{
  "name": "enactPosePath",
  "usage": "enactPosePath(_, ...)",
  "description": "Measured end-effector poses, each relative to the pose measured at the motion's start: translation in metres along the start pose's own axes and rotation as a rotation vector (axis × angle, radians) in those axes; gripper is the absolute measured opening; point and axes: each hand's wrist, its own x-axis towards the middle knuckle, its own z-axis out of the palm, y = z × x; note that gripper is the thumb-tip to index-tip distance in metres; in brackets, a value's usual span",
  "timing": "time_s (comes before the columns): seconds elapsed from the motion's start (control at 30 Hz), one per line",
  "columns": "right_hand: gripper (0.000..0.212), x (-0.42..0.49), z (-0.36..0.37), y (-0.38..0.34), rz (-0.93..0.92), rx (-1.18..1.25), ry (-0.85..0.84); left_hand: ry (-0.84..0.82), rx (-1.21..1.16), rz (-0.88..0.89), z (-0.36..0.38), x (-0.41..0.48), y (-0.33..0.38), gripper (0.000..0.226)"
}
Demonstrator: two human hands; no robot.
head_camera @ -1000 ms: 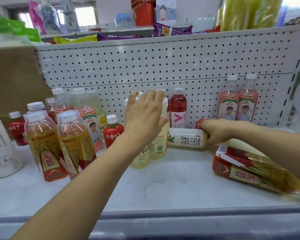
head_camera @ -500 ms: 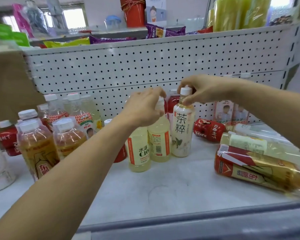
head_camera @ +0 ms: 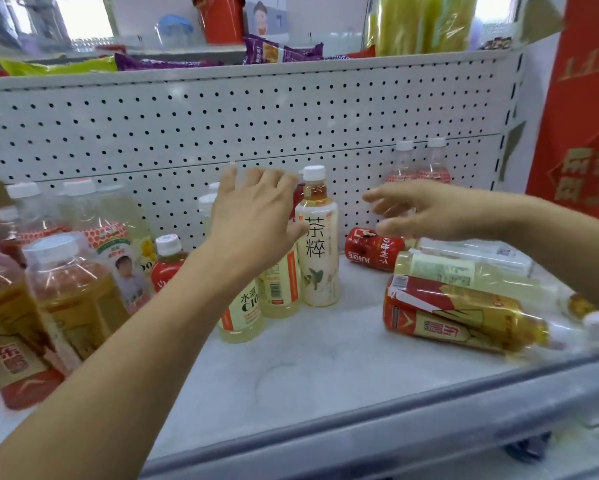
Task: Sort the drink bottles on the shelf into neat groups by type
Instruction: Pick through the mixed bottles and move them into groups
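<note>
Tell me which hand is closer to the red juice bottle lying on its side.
Right. The right hand hovers just above the red juice bottle, fingers open. The left hand is farther left, beyond the upright white tea bottle.

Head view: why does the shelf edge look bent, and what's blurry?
Head view: the wide lens bows the upper shelf edge; in the head view the right hand and the amber bottles at far left are smeared, the white tea bottle sharp.
</note>
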Motion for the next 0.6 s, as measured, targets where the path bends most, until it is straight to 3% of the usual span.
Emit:
enactPosePath(0.07,0.048,-0.025,-0.003,0.021,0.037,-0.040,-0.106,0.045,-0.180,0.083,-0.002,-0.011,0.026,0.068)
enactPosePath(0.17,0.040,-0.054,-0.008,0.045,0.115,-0.105,-0.220,-0.053,-0.399,0.254,0.006,-0.023,0.080,0.071)
enactPosePath(0.33,0.071,-0.094,-0.001,0.085,0.161,-0.436,-0.363,-0.264,-0.515,0.367,0.047,-0.029,0.149,0.077)
enactPosePath(0.43,0.084,-0.116,0.015,0.109,0.109,-0.431,-0.311,-0.219,-0.436,0.387,0.064,-0.030,0.169,0.084)
enactPosePath(0.6,0.061,-0.122,0.005,0.110,-0.011,-0.146,-0.149,-0.067,-0.272,0.261,0.069,-0.031,0.191,0.086)
